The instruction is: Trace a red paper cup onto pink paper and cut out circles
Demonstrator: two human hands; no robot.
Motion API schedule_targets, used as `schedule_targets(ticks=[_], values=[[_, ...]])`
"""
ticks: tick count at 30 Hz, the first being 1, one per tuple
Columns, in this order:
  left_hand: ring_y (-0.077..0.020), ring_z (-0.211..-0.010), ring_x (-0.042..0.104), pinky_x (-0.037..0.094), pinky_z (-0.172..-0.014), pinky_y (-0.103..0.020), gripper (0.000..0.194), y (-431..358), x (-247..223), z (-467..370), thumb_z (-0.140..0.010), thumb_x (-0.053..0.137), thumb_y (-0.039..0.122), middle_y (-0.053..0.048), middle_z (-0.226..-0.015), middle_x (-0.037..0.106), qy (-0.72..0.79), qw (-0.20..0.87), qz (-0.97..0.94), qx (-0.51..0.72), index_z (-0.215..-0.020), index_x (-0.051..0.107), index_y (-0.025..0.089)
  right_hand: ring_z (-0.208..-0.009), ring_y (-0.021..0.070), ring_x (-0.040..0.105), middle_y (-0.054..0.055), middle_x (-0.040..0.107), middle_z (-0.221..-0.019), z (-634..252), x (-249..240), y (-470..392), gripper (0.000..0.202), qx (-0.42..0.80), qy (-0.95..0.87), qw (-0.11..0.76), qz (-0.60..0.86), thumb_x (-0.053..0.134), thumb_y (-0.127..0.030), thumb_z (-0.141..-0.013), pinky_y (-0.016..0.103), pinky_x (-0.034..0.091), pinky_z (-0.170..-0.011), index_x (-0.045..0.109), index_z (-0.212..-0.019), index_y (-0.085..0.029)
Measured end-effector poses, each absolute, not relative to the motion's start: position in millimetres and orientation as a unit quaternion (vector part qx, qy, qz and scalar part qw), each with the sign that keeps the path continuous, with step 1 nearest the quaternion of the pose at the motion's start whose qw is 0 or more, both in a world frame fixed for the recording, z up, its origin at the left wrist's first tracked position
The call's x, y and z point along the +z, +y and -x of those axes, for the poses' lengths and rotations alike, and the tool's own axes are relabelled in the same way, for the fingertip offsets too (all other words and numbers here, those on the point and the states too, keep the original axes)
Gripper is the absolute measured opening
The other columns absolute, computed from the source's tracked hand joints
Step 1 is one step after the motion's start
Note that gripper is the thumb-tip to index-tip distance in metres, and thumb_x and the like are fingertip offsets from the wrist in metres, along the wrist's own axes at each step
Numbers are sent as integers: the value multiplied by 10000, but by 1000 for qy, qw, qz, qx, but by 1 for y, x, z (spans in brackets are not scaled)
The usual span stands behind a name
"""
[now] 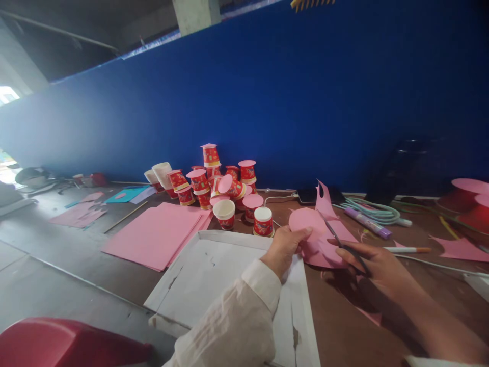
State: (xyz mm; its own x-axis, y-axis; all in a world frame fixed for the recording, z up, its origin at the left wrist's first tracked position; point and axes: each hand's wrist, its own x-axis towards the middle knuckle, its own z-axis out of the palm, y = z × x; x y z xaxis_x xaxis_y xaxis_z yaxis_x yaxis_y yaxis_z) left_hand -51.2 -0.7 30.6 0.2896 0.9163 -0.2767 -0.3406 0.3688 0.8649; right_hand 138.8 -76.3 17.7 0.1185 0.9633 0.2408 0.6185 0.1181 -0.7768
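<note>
My left hand [284, 250] pinches the edge of a pink paper [308, 224], which is partly cut to a rounded outline. My right hand [369, 265] is closed round the handles of dark scissors [336, 232], whose blades lie against the paper's right side. Beyond my hands stand several red paper cups, some stacked and some topped with pink discs. The nearest are a red cup [263, 222] with a white top and an upright open cup [224, 214]. A white board [214, 260] lies under my left forearm.
Pink sheets [156, 232] lie left of the board. To the right are a coiled cable [376, 210], a purple tube [368, 223], a white-and-orange stick [407, 250] and pink scraps [460, 248]. A blue partition [267, 97] rises behind. A red object [64, 344] sits at lower left.
</note>
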Motion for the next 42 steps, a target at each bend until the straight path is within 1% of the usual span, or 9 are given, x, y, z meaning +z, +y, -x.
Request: schedule_targets(ticks=[4,9,12,19,22,27,33,37,42], values=[[-86,-499,464,366,-506,-236,342,-1,34,51,-648,925,291,32,-544,541,406,728,-345,432,-659,614,148,-738,300,733,107,801,-868,-139,18,-76,555,212,-633,406,624,610,-607,-813,383,605,-665,837,-1052,-160],[-80,-491,449,376,-491,-224,301,0,34,51,-685,900,261,42,-534,521,404,731,-340,433,-668,619,153,-668,273,709,77,766,-755,-137,20,-77,582,201,-621,393,648,574,-625,-868,361,568,-603,834,-1104,-160],[-81,-502,461,388,-503,-222,286,1,32,52,-703,890,270,33,-547,533,415,718,-351,434,-673,632,151,-717,279,724,84,781,-815,-135,23,-78,566,205,-620,405,640,595,-621,-853,364,574,-639,838,-1090,-168],[-98,-530,513,445,-556,-236,266,6,28,55,-699,897,263,18,-566,566,427,698,-391,422,-698,665,133,-552,215,612,33,647,-589,-133,28,-80,580,264,-596,407,640,619,-604,-845,336,508,-516,819,-1142,-147],[-111,-556,548,477,-579,-249,225,9,25,56,-713,882,247,-1,-603,612,437,685,-419,405,-758,704,116,-586,228,643,58,697,-646,-135,29,-80,558,249,-604,404,640,624,-597,-848,329,521,-536,827,-1119,-153],[-124,-586,585,501,-596,-259,323,9,24,58,-659,928,302,-16,-656,652,434,690,-429,389,-829,729,113,-631,236,682,69,751,-724,-138,26,-78,545,236,-618,393,638,624,-608,-837,310,530,-563,834,-1078,-166],[-96,-505,509,452,-535,-236,265,9,29,61,-709,893,299,26,-547,563,438,678,-453,380,-739,683,141,-666,261,712,78,774,-754,-140,20,-78,570,226,-622,397,635,622,-628,-825,319,551,-580,831,-1099,-173],[-84,-472,471,393,-481,-214,193,9,29,61,-779,810,228,29,-517,543,442,668,-461,381,-701,652,149,-737,311,745,97,795,-800,-146,17,-76,612,240,-636,411,607,659,-680,-746,341,582,-602,837,-1065,-189],[-83,-481,473,412,-505,-224,242,10,28,61,-741,862,254,22,-530,552,440,673,-450,388,-691,651,145,-728,322,755,91,804,-817,-150,14,-69,587,222,-641,402,615,711,-668,-691,348,604,-620,847,-1011,-196]])
